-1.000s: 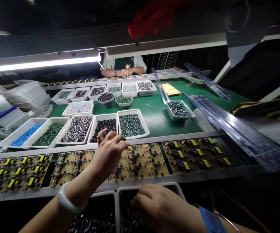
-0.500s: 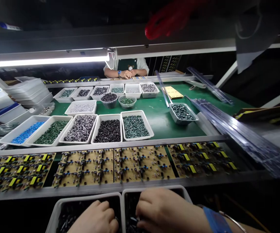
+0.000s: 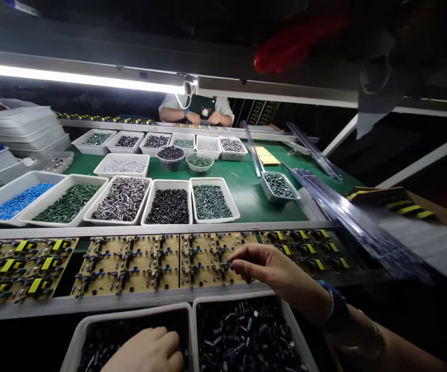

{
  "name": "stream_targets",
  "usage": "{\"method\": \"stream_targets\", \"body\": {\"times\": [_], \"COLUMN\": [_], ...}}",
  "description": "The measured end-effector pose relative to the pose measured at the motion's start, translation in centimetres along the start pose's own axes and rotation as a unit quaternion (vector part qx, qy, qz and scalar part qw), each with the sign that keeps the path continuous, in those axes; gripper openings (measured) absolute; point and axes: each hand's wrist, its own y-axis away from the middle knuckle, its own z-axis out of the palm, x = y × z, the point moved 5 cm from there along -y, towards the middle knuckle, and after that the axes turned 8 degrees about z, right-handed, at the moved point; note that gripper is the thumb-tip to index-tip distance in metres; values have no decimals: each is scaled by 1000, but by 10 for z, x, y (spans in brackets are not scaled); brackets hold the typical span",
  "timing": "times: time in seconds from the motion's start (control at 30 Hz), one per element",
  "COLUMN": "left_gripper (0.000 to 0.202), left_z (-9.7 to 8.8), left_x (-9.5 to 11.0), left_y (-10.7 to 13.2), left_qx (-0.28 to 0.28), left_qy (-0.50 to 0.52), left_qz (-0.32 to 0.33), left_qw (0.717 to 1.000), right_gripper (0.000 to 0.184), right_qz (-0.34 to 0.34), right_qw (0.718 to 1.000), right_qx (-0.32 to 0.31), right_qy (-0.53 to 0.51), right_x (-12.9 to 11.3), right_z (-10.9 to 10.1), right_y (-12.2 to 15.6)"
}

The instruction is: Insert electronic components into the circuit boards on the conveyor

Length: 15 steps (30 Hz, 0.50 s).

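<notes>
My left hand [image 3: 148,351] is in the left white bin [image 3: 130,316] of small dark parts, its fingers curled down and their tips hidden. My right hand [image 3: 264,266] is above the right part of a tan circuit board [image 3: 204,279], with thumb and fingertips pinched together close to the board's components. Whatever is in that pinch is too small to make out. Below my right arm stands the right white bin [image 3: 297,330], holding dark, shiny, cylinder-like parts [image 3: 246,330]. Another tan board [image 3: 130,274] lies beside the first on the metal rail.
Boards with yellow blocks [image 3: 22,266] sit at both ends of the rail. Beyond are white trays of blue [image 3: 20,200], green, silver and black parts. Clear plastic tubes [image 3: 347,222] lie at right. A co-worker's hands [image 3: 206,119] are across the bench under a lamp [image 3: 80,77].
My right hand has come out of the right bin and moved up and forward over the board. My left hand remains in the left bin. The camera view has shifted slightly.
</notes>
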Motion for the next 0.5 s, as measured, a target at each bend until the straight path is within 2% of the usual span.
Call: {"method": "stream_targets", "body": {"times": [0.13,0.3,0.5], "left_gripper": [23,24,24], "left_z": [-1,1,9], "left_x": [-5,-6,0], "left_y": [4,-3,-18], "left_qx": [-18,-39,-1], "left_qy": [30,41,3], "left_qz": [-24,-30,14], "left_qw": [999,998,1000], "right_gripper": [29,16,18], "right_qz": [-67,-168,-189], "right_qw": [991,946,917], "right_qx": [44,100,116], "right_qy": [110,257,333], "right_x": [-16,-36,-45], "right_z": [-4,-6,-3], "right_y": [-7,-22,-32]}}
